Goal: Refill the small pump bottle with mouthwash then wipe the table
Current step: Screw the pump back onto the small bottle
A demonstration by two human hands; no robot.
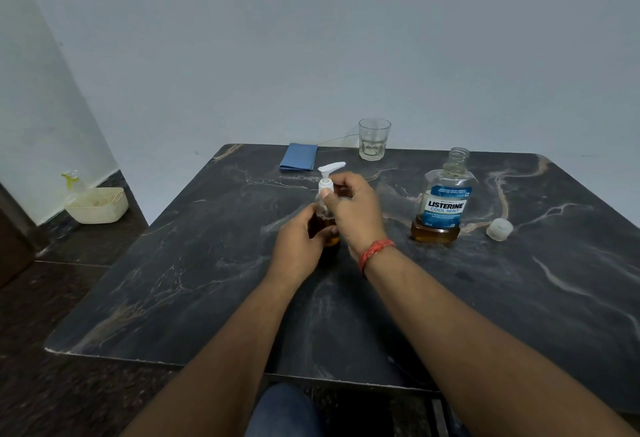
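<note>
With the left hand (300, 238) gripping the small pump bottle (325, 216) mid-table, the right hand (349, 209) pinching its white collar (seemingly refilled) should twist squarely — not cross-threaded — until snug.

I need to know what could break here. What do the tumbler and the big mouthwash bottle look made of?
The tumbler looks like clear, thick-walled glass with a faceted base, so likely breakable. The mouthwash bottle looks like clear glossy plastic with a printed blue label and a threaded open neck. Its loose cap seems translucent plastic.
</note>
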